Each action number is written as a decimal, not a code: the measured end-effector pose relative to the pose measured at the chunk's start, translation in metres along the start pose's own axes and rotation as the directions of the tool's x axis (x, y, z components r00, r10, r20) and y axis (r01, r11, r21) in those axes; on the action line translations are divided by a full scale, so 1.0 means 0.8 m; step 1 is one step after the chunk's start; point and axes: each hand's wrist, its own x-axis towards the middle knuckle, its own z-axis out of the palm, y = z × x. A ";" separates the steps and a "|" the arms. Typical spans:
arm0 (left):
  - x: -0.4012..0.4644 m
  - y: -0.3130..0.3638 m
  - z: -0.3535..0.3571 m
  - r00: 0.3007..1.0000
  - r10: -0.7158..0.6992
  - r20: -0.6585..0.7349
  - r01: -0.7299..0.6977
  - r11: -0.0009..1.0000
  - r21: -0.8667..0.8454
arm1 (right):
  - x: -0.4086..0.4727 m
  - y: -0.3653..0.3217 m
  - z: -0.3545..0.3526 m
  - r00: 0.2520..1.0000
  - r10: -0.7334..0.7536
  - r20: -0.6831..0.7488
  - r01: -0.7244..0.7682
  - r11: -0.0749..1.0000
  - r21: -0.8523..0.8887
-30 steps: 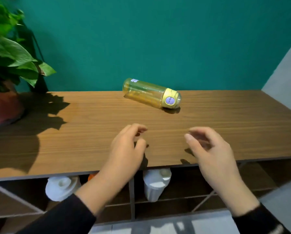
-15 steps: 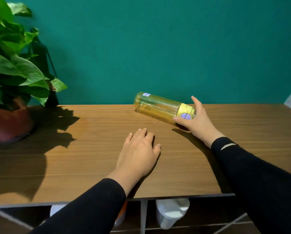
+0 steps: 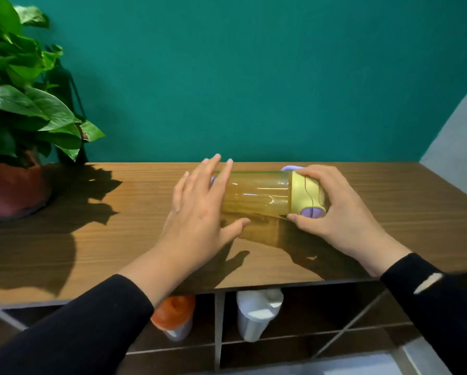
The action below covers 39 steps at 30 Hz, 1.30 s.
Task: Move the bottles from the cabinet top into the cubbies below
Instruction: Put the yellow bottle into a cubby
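Below the hands, one cubby holds an orange-lidded bottle (image 3: 172,318) and the next a white bottle (image 3: 256,315). On the cabinet top (image 3: 91,239), the left hand (image 3: 199,212), fingers spread, lies on the base end of the yellow bottle (image 3: 259,194). The right hand (image 3: 343,212) is closed around its cap. The bottle lies on its side between them. A plant (image 3: 18,104) stands far left of the left hand.

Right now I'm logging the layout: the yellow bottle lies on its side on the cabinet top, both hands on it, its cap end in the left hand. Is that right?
Not quite. The head view shows the yellow bottle lying on its side on the cabinet top with both hands on it, but its cap end is in the right hand. The left hand covers the clear base end.
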 end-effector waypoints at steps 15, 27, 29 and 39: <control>-0.170 0.207 0.027 0.924 -0.077 0.376 0.281 0.802 -0.527 | -0.248 -0.066 -0.018 0.861 0.508 0.012 -0.373 0.614 0.695; -0.151 0.219 0.132 0.605 -0.090 0.791 0.735 0.445 -0.511 | -0.245 0.053 0.083 0.660 0.747 0.079 -0.683 0.553 0.478; -0.140 0.217 0.143 0.591 -0.127 0.796 0.764 0.404 -0.503 | -0.233 0.068 0.094 0.668 0.738 0.097 -0.681 0.553 0.481; -0.111 0.218 0.195 0.541 -0.282 0.793 0.822 0.376 -0.427 | -0.185 0.133 0.115 0.674 0.733 0.091 -0.667 0.550 0.503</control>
